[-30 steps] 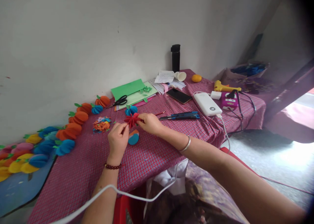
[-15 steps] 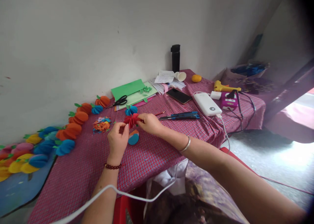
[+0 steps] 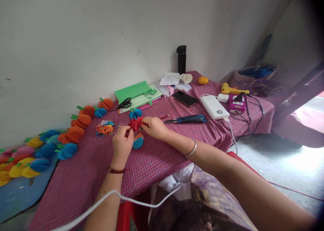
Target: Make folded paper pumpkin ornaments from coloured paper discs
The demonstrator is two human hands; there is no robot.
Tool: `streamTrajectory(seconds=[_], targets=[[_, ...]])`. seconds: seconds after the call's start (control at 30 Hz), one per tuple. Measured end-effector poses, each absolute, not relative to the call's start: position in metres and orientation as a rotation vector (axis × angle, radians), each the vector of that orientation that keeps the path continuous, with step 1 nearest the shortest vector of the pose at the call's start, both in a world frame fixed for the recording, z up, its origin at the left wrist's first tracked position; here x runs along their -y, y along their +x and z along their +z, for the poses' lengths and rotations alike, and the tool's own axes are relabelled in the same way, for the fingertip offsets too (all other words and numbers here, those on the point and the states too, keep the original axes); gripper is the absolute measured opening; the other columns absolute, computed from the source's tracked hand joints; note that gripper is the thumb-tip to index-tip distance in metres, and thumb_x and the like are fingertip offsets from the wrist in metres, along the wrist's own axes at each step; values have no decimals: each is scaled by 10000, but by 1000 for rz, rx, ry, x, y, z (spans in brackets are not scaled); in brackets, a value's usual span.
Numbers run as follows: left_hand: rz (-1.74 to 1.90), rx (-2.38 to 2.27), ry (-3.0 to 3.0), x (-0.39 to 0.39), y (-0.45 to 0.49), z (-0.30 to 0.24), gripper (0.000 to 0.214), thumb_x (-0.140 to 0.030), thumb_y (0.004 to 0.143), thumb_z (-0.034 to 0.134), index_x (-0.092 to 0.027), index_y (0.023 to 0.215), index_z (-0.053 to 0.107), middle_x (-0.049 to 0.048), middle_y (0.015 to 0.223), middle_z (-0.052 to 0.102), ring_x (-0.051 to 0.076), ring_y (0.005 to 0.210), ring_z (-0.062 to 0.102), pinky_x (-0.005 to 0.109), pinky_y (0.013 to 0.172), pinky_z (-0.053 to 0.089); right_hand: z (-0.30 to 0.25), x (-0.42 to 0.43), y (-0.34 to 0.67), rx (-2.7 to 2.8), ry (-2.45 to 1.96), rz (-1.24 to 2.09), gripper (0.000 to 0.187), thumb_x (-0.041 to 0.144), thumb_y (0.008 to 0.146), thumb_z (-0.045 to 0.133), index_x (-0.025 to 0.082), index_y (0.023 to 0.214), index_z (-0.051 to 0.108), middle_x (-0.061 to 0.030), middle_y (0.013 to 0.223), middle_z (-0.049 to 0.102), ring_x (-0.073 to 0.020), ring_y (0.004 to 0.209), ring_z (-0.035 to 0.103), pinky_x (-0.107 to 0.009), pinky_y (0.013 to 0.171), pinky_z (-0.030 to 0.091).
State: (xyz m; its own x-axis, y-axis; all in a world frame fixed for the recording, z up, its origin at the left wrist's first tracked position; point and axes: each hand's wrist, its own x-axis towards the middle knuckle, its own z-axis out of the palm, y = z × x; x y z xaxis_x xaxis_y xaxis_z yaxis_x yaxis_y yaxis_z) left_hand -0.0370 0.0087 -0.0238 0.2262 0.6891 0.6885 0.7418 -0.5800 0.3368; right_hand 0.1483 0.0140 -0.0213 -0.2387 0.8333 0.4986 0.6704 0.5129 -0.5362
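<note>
Between my two hands is a red folded-paper pumpkin (image 3: 136, 123), its leaves fanned out just above the table. My left hand (image 3: 123, 140) pinches its left side with thumb and fingers. My right hand (image 3: 154, 127), coming in from the right, grips the opposite edge. Just behind it sits a blue paper pumpkin (image 3: 135, 113) with a green leaf. Blue and orange paper circles (image 3: 138, 142) lie on the cloth right below my hands. A pile of paper scraps (image 3: 104, 128) is to the left.
Finished paper pumpkins (image 3: 72, 135) line the left side. Black scissors (image 3: 124, 103) rest by green paper (image 3: 132, 92). On the right are box cutters (image 3: 187, 119), a phone (image 3: 184, 98), a white power bank (image 3: 214, 107) and a yellow glue gun (image 3: 233, 89). A white cable (image 3: 141, 204) crosses in front.
The red paper leaves have turned slightly and fan toward the camera more. Both hands keep their hold in nearly the same place.
</note>
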Motion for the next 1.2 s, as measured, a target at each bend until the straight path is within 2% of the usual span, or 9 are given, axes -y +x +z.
streamTrajectory(seconds=[0.17,0.37,0.6,0.77,0.83,1.03,1.13,1.2], targets=[[-1227,1550,-2449,-12,-36,-27,90,-246,821,575,-187,779,628,4,663,619,139,613,562,238,605,397,-21,-10,147,2058,-1166,240,139,206,893,514,176,859,646,-30,846,673,-129,726,571,-231,617,314],[-1515,1813,-2491,-11,-32,-23,166,-298,799,595,-176,691,627,-41,537,540,99,507,469,200,495,331,-22,-11,146,2057,-1211,226,145,223,898,520,179,861,652,-31,844,676,-137,741,586,-235,640,332],[-1525,1813,-2498,-9,-30,-25,211,-328,784,614,-169,646,604,-50,510,503,90,494,439,194,490,324,-22,-13,149,2022,-1215,282,175,181,909,494,188,925,669,-42,934,693,-150,857,619,-222,715,380],[-1522,1750,-2501,-10,-32,-28,192,-282,793,587,-170,637,594,-54,520,483,85,496,424,200,492,307,-19,-9,149,1931,-1242,345,303,180,895,485,229,1186,556,-16,951,698,-154,797,633,-227,672,393],[-1537,1784,-2483,-10,-31,-27,181,-276,779,597,-171,633,584,-53,526,490,85,499,427,199,495,315,-17,-6,148,1934,-1231,344,340,163,898,460,238,1227,507,-9,959,692,-151,799,632,-225,671,393],[-1599,1912,-2465,-6,-26,-20,168,-257,720,606,-178,590,535,-57,492,470,85,472,407,199,469,314,-17,-3,147,2101,-1172,269,190,118,886,432,204,964,583,-27,949,646,-130,773,587,-215,656,371],[-1585,1934,-2466,-6,-25,-19,154,-249,708,594,-177,584,536,-54,483,472,87,464,412,200,460,316,-18,-3,147,2121,-1125,251,93,232,883,528,189,947,579,-33,954,623,-133,765,572,-224,663,374],[-1612,1964,-2478,-6,-25,-20,156,-259,714,592,-178,594,536,-50,490,489,91,463,431,200,452,324,-18,-3,146,2104,-1101,260,216,344,850,615,178,981,572,-41,978,611,-140,790,572,-230,672,379]])
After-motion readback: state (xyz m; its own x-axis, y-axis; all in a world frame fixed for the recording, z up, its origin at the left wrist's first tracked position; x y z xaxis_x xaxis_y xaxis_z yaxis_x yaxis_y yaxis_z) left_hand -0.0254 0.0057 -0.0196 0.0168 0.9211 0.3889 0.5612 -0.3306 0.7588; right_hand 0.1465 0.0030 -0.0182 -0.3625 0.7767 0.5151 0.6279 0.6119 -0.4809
